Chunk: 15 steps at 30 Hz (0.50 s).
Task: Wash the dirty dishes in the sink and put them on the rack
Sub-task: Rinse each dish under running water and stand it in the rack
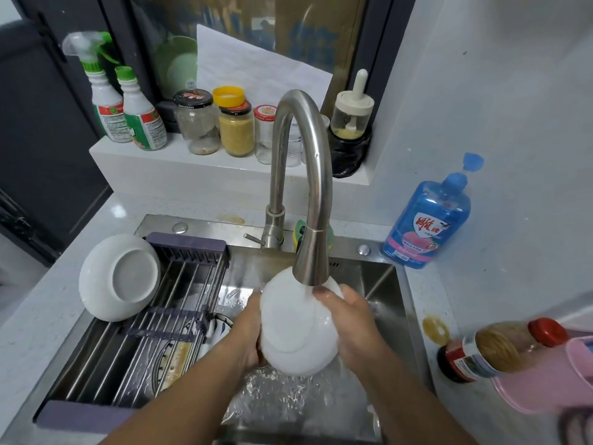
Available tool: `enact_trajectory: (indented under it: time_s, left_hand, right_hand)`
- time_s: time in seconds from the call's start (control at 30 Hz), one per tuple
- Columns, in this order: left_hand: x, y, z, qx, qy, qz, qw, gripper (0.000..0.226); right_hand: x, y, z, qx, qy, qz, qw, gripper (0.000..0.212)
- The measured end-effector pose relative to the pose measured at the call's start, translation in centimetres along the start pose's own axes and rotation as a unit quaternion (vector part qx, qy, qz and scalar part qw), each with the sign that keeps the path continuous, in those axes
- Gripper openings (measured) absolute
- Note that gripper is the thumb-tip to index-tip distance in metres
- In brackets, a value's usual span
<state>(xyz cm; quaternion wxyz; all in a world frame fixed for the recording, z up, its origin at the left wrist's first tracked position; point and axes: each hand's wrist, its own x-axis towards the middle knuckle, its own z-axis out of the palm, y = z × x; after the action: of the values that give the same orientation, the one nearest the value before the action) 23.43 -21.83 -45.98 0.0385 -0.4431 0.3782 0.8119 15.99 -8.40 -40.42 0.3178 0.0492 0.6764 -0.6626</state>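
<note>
Tight overhead: faucet [310, 252] spout just above hands. Near right hand [350, 322], sink [386, 303] wall; close left of left hand [245, 334], rack [160, 319], plate [119, 277] at its far end. Open basin below. Gripped between both hands, one each side: bowl [295, 326], under spout.

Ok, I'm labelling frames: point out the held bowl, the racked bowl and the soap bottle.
held bowl [295, 326]: head view, outer wall.
racked bowl [136, 276]: head view, upturned base.
soap bottle [423, 232]: head view, label.
</note>
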Motion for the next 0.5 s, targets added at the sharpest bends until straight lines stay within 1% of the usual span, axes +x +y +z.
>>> enact_trajectory:
  time_s: [0.03, 0.13, 0.17, 0.2, 0.23, 0.27, 0.3, 0.33, 0.37, 0.43, 0.47, 0.5]
  left_hand:
    - [0.0, -0.5, -0.1, -0.036, -0.001, -0.011, 0.999, 0.052]
    - [0.3, -2.3, -0.2, -0.189, -0.024, -0.039, 0.981, 0.064]
    - [0.2, -2.7, -0.3, -0.239, -0.045, -0.047, 0.969, 0.065]
    - [-0.4, -2.9, -0.1, -0.284, -0.065, -0.048, 0.956, 0.064]
    - [-0.8, -3.0, -0.2, -0.317, -0.076, -0.045, 0.944, 0.058]
    - [-1.4, -3.1, -0.2, -0.332, -0.086, -0.043, 0.938, 0.051]
    - [-1.9, -3.1, -0.2, -0.330, -0.092, -0.042, 0.939, 0.046]
    - [-2.3, -3.0, -0.2, -0.324, -0.094, -0.042, 0.940, 0.043]
    - [-2.3, -3.1, -0.4, -0.323, -0.086, -0.041, 0.942, 0.043]
    - [-2.2, -3.3, -0.1, -0.326, -0.052, -0.023, 0.944, 0.045]
    - [-2.3, -3.3, 0.2, -0.326, -0.032, -0.007, 0.945, 0.049]
    - [-2.2, -3.6, 0.7, -0.327, -0.013, 0.005, 0.945, 0.052]
  right_hand:
    - [0.3, 0.0, -0.1, 0.026, 0.022, 0.010, 0.999, 0.018]
    - [1.9, 1.5, -0.1, 0.099, 0.090, 0.070, 0.989, 0.029]
    - [2.1, 2.2, 0.2, 0.124, 0.109, 0.095, 0.982, 0.039]
    - [2.4, 3.1, 0.4, 0.151, 0.122, 0.110, 0.975, 0.054]
    - [3.0, 4.3, 0.5, 0.177, 0.140, 0.120, 0.967, 0.069]
    - [3.7, 5.6, 0.5, 0.200, 0.144, 0.130, 0.960, 0.079]
    - [4.2, 6.6, 0.5, 0.209, 0.140, 0.143, 0.957, 0.082]
    - [4.4, 7.2, 0.8, 0.208, 0.142, 0.154, 0.955, 0.079]
    - [4.2, 7.2, 1.2, 0.192, 0.155, 0.162, 0.955, 0.070]
    - [3.8, 6.8, 2.1, 0.126, 0.199, 0.146, 0.961, 0.052]
    - [3.7, 6.7, 2.8, 0.088, 0.225, 0.129, 0.962, 0.050]
    - [3.5, 6.7, 3.2, 0.057, 0.240, 0.115, 0.962, 0.052]
